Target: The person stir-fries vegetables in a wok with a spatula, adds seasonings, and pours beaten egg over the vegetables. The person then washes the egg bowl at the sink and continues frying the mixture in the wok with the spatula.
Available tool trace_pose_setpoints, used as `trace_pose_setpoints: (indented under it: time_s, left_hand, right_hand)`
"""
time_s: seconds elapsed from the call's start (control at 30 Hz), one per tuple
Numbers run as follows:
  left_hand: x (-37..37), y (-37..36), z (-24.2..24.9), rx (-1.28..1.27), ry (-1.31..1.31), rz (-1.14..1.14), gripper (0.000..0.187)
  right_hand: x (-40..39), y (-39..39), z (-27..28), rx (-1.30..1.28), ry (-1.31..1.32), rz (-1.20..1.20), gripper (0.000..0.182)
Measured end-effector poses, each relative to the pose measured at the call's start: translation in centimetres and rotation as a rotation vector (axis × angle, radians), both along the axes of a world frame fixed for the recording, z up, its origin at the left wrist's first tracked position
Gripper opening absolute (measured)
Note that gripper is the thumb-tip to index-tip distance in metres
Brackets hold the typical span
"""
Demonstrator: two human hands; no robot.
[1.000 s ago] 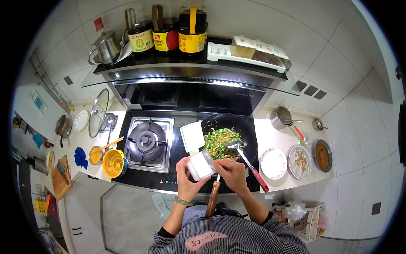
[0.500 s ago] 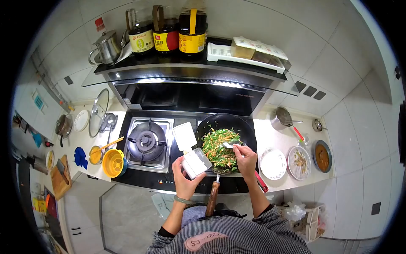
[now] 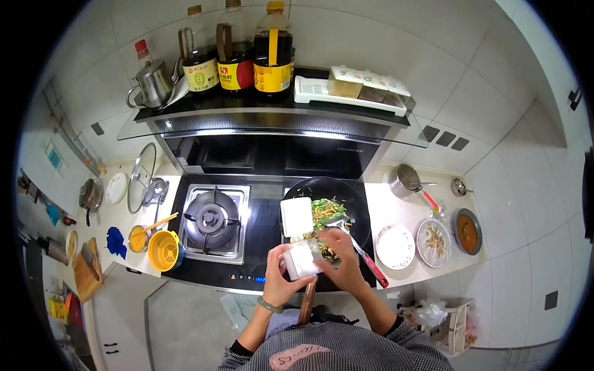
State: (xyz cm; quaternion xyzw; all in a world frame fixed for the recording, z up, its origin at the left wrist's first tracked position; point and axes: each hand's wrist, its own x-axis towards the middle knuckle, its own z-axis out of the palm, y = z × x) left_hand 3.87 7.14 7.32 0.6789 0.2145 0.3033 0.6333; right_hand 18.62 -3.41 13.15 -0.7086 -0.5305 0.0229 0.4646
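Observation:
My left hand [image 3: 281,275] is closed around a small clear-and-white seasoning box [image 3: 302,260] with white contents, held above the wok's near edge. Its white lid [image 3: 297,216] stands flipped open on the far side. My right hand [image 3: 340,263] is at the box's right side, smeared by motion; whether a spoon is in its fingers I cannot make out. Behind both hands sits the black wok [image 3: 359,201] with chopped green and orange-brown food [image 3: 326,210]. A spatula with a red handle [image 3: 374,272] rests in it. The wok's wooden handle [image 3: 307,303] points toward me.
Left is an unused burner [image 3: 211,219], a yellow strainer basket [image 3: 166,250] and a glass lid [image 3: 142,178]. On the right stand a white plate [image 3: 396,247], a second plate [image 3: 433,243], a bowl of brown sauce [image 3: 468,232] and a saucepan [image 3: 405,179]. Bottles [image 3: 272,52] line the shelf.
My right hand, which held a small white spoon over the food, has come back toward me to the box. The box and its lid have shifted right and slightly nearer me.

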Motion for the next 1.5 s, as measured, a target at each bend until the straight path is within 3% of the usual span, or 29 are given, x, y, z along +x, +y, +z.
trace_pose_setpoints:
  time_s: [0.07,0.2,0.27,0.47,0.53,0.57,0.6,0.63,0.67,0.7,0.73,0.77,0.83,0.97,1.07,1.13,1.17,1.2,1.27,1.33,1.4,1.5]
  left_hand:
    - [0.1,-0.2,0.9,0.017,0.007,-0.046,0.081]
    - [0.7,0.1,1.5,-0.09,-0.058,-0.132,0.082]
    - [0.9,0.6,1.9,-0.043,-0.073,-0.119,0.083]
    - [2.2,1.9,4.7,-0.045,-0.164,-0.147,0.092]
    - [2.8,2.2,6.2,-0.071,-0.218,-0.158,0.098]
    - [2.9,2.3,7.2,-0.059,-0.265,-0.098,0.105]
    - [2.8,2.5,8.0,-0.049,-0.31,-0.038,0.112]
    - [2.5,2.9,8.2,-0.042,-0.282,-0.03,0.114]
    - [2.1,3.1,8.9,-0.027,-0.276,-0.004,0.105]
    - [1.5,3.5,8.7,-0.028,-0.259,-0.011,0.1]
    - [0.9,3.8,8.4,-0.028,-0.243,-0.017,0.094]
    - [0.4,3.7,8.4,-0.066,-0.253,0.011,0.082]
    - [-0.7,3.7,7.4,-0.051,-0.215,0.059,0.074]
    - [-2.8,3.7,5.6,-0.045,-0.145,0.183,0.061]
    - [-4.1,4.0,4.4,-0.065,-0.12,0.234,0.057]
    - [-4.5,4.0,3.8,-0.086,-0.106,0.255,0.055]
    - [-4.7,4.0,3.7,-0.083,-0.106,0.274,0.054]
    - [-4.8,4.0,3.6,-0.079,-0.107,0.293,0.053]
    - [-4.5,4.2,3.6,-0.083,-0.096,0.293,0.053]
    - [-4.0,4.1,4.2,-0.081,-0.084,0.286,0.054]
    - [-2.8,4.3,5.2,-0.017,-0.09,0.201,0.054]
    - [-1.1,4.7,7.7,0.094,-0.097,0.137,0.057]
  right_hand:
    - [1.0,1.4,-1.5,0.131,0.764,0.01,0.063]
    - [2.3,0.5,1.6,0.072,0.97,0.195,0.068]
    - [2.9,-0.3,3.6,-0.178,0.097,0.366,0.071]
    - [3.6,1.2,6.9,-0.234,0.068,0.429,0.061]
    - [5.2,2.5,8.1,-0.207,-0.091,0.427,0.064]
    - [6.3,3.9,9.3,-0.189,0.062,0.443,0.067]
    - [8.2,5.7,10.3,-0.07,-0.02,0.459,0.07]
    - [9.1,7.5,11.9,0.009,0.234,0.41,0.072]
    - [10.9,9.6,13.8,0.045,0.311,0.395,0.072]
    - [13.8,12.1,15.5,0.124,-0.033,0.268,0.071]
    - [14.5,14.3,17.8,0.209,0.114,0.284,0.068]
    - [17.3,16.4,19.5,0.218,-0.317,0.169,0.066]
    - [20.7,20.0,21.2,0.162,-0.397,0.128,0.062]
    - [25.4,23.9,20.3,-0.059,-0.52,0.138,0.063]
    - [26.7,24.8,19.6,-0.237,-0.411,0.182,0.075]
    - [26.6,24.5,19.8,-0.39,-0.748,-0.003,0.095]
    - [27.1,24.0,20.6,-0.454,-0.688,-0.039,0.106]
    - [27.2,23.4,21.6,-0.454,-0.688,-0.039,0.106]
    - [27.4,22.2,23.2,-0.759,-0.625,-0.019,0.098]
    - [28.5,22.0,22.4,-0.7,-0.561,-0.012,0.096]
    - [29.3,21.7,22.5,-0.461,-0.626,-0.062,0.091]
    - [24.7,17.9,26.3,-0.269,-0.613,-0.04,0.088]
